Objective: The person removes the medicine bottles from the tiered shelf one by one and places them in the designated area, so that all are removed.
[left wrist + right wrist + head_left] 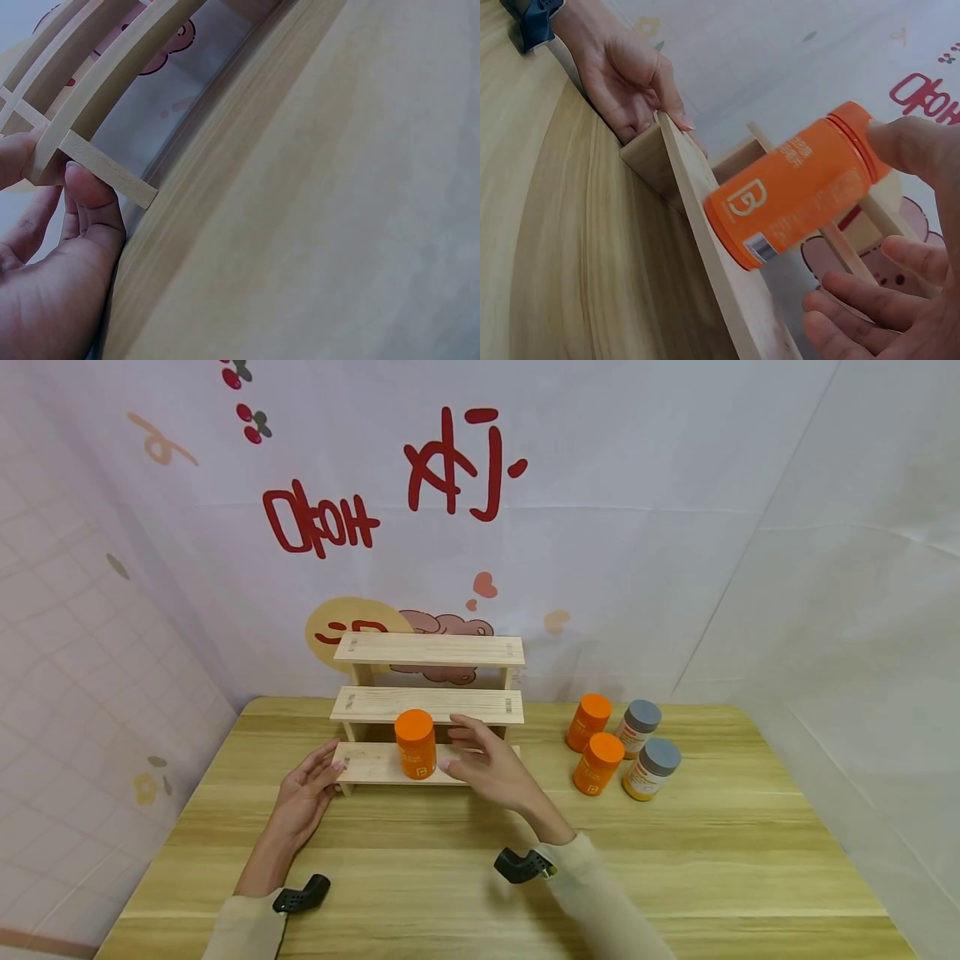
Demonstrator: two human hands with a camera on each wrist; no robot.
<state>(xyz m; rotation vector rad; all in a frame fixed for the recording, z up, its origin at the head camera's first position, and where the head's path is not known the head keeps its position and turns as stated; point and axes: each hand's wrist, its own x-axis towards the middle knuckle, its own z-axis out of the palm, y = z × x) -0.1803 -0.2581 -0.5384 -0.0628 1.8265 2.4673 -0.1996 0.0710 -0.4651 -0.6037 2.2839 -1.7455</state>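
Note:
An orange pill bottle (416, 747) with white print stands upright on the lowest step of a three-tier wooden shelf (427, 649). My right hand (491, 764) is just right of the bottle, its fingers spread and relaxed. In the right wrist view the thumb (911, 150) overlaps the bottle's cap; whether it touches is unclear. At the shelf's left end, my left hand (303, 789) grips the lowest board, thumb on top and fingers underneath, as the left wrist view shows. Both hands are empty of bottles.
Right of the shelf stand two more orange bottles (598, 764) and two grey-capped bottles (652, 768). The wooden table (450, 893) extends in front of the shelf. A printed white cloth wall (622, 568) rises behind, with further cloth at both sides.

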